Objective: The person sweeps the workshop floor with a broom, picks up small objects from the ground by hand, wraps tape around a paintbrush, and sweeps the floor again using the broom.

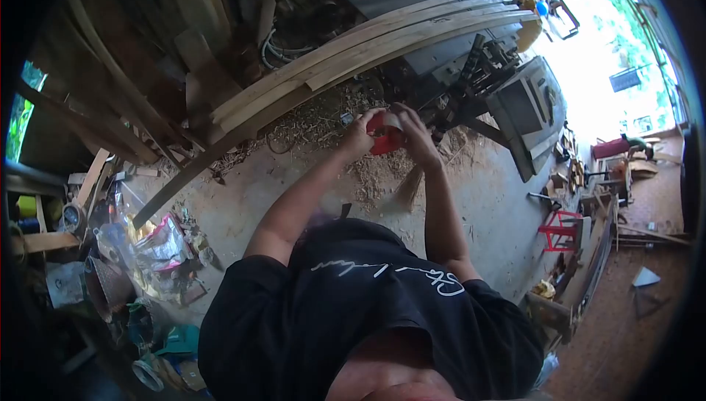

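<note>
Both of my hands are raised in front of my chest, around a small red hollow object (385, 144) with a pale patch near its top. Its exact kind is not clear. My left hand (358, 136) grips its left side, fingers curled round the edge. On the other side, my right hand (413, 133) has its fingers bent over the top and right edge. Beneath them, wood shavings (371, 177) cover the floor, and a broom-like bundle of bristles (407, 189) shows beside my right forearm.
Long wooden boards (331, 63) lie across a grey machine (441, 55) ahead. Another machine with a flat grey top (526, 107) stands to the right. A red stool (560, 232) is farther right. Plastic bags (158, 243) and clutter lie at left.
</note>
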Demonstrator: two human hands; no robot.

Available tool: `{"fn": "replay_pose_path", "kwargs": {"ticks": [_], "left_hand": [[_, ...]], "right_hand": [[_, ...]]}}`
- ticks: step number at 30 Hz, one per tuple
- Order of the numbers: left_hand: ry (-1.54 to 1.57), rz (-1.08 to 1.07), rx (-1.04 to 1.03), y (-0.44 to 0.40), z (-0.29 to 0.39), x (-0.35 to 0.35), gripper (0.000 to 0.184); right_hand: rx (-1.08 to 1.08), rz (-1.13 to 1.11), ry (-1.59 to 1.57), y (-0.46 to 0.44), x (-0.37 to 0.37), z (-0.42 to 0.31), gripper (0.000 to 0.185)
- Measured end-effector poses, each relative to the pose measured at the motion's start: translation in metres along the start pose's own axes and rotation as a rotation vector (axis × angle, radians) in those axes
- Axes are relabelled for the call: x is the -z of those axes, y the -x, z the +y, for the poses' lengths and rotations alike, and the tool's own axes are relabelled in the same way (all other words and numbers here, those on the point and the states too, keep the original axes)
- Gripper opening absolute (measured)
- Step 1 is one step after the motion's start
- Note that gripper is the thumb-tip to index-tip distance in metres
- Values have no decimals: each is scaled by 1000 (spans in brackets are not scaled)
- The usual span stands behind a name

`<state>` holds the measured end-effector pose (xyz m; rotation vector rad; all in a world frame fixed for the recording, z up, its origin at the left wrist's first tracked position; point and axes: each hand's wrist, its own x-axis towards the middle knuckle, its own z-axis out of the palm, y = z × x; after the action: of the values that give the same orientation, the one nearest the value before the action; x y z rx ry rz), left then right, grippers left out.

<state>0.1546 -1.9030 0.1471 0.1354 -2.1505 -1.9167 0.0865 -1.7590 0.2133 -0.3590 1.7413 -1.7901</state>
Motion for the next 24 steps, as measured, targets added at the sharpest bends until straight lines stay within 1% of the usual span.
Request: {"fn": "replay_pose_path", "kwargs": {"ticks": [1,3,4,5,7,8,9,11,12,13,15,16,17,18,19,20,21,22,23,24], "left_hand": [[4,-12,-2,-3,5,4,51],[498,-177,204,-8,7,17,61],[623,-191,237,-9,7,27,61],[623,-200,237,-12,10,37,61],[715,89,463,-15,15,55,59],[711,140,456,-18,9,59,67],[710,127,458,-20,5,56,67],[834,115,553,-21,5,40,69],[826,-125,458,-16,14,30,68],[828,-141,462,-17,11,25,68],[639,-41,403,-19,3,14,59],[728,-48,378,-21,-2,16,56],[726,-68,385,-21,1,18,56],[899,-131,433,-21,4,20,54],[1071,-195,485,-21,6,22,52],[1161,-201,574,-22,5,22,45],[1153,-228,587,-23,-2,19,45],[1041,-173,554,-21,-15,12,42],[929,-128,514,-20,-25,4,39],[916,-104,519,-21,-32,-3,28]], "right_hand": [[1,13,0,-5,-4,4,47],[210,-40,381,-13,-8,11,48],[76,38,224,-16,-5,11,48],[78,47,224,-21,-2,12,48],[30,239,-91,-29,6,19,49],[36,232,-281,-24,1,10,47],[39,244,-283,-24,-4,9,47],[-176,270,-377,-25,-12,10,43],[-153,199,-38,-25,-13,18,44],[-68,267,226,-31,-13,31,47],[-119,345,279,-26,-13,27,49],[-119,362,275,-25,-14,27,49],[-72,363,286,-24,-14,29,48],[-26,365,298,-21,-14,31,46],[-31,387,290,-18,-14,33,46],[-29,393,267,-14,-13,31,45],[-25,404,242,-9,-15,25,43],[-40,399,214,0,-16,19,41],[-33,422,212,2,-11,30,39],[6,427,220,8,-6,33,38]]}}
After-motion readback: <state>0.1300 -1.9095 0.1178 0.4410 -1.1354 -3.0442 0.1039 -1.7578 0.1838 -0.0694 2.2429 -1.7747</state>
